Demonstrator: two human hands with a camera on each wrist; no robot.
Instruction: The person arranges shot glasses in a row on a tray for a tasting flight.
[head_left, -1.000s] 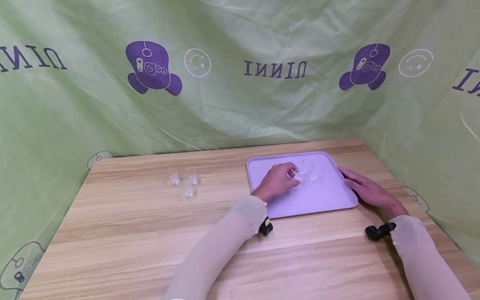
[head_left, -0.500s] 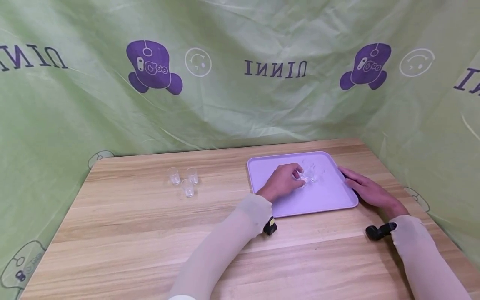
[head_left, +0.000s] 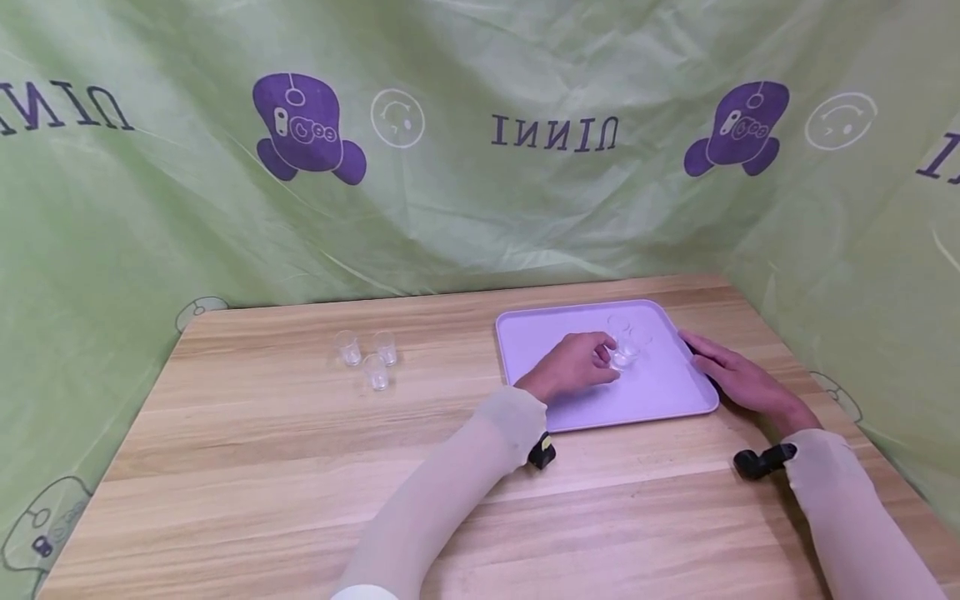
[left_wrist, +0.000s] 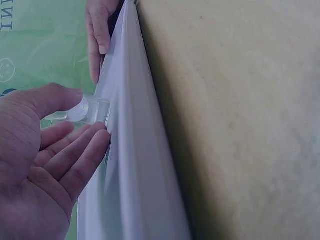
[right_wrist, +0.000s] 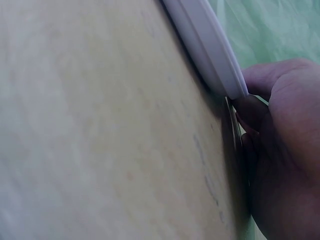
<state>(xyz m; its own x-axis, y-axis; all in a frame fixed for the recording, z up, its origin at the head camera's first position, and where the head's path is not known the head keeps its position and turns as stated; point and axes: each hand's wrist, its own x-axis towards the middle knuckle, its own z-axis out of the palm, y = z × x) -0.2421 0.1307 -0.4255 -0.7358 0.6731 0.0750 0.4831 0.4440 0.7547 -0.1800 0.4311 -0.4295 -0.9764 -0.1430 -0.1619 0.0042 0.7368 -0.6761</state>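
Left hand point(head_left: 572, 365), grip parted without a pinch, has a cup point(head_left: 623, 360) at its 3 o'clock; right hand point(head_left: 741, 382), grip closed round the tray point(head_left: 637, 395), at its 3 o'clock edge.

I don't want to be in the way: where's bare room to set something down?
Free: the table's near left, bordered by three cups and the left sleeve; the strip between those cups and the tray; the tray's far left, beyond the left hand. Crowded: the tray's middle, by the other cups, and its right edge, at the right hand.
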